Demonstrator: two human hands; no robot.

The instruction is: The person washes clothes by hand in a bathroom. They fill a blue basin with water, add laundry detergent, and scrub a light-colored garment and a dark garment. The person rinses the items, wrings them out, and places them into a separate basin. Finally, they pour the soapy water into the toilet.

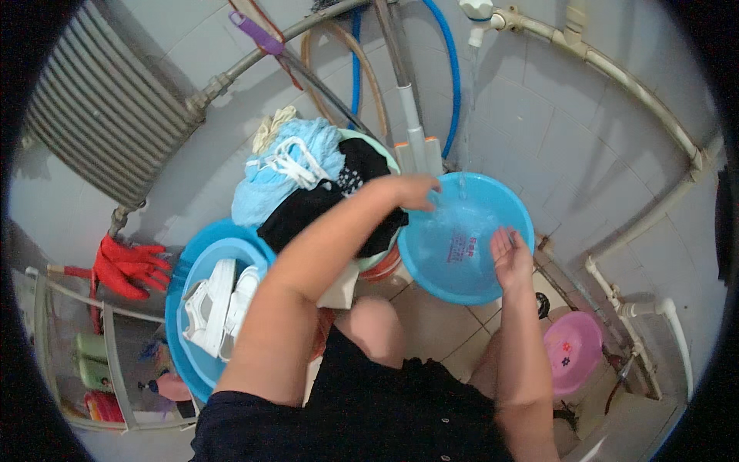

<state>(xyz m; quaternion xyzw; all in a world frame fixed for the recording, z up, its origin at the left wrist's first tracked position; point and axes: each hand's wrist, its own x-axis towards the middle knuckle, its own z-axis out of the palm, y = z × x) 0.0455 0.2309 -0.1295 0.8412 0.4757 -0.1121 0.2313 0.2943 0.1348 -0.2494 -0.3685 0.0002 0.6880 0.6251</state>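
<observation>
A blue plastic basin (423,276) with water in it stands ahead of me, red print showing on its bottom. From a white-handled tap (476,11) above, a thin stream of water (468,115) falls into its far side. My left hand (418,192) is over the basin's left rim, its fingers bent and smeared; whether they touch the rim I cannot tell. Over the right side of the basin is my right hand (511,259), palm turned up and fingers stretched out, holding nothing.
Left of the basin, a heap of clothes (289,169) fills a pale green tub. White shoes (219,308) lie in nested blue basins (175,339). A pink basin (573,350) is at right, red gloves (131,266) hang by the radiator (115,115), and pipes (616,69) run along the wall.
</observation>
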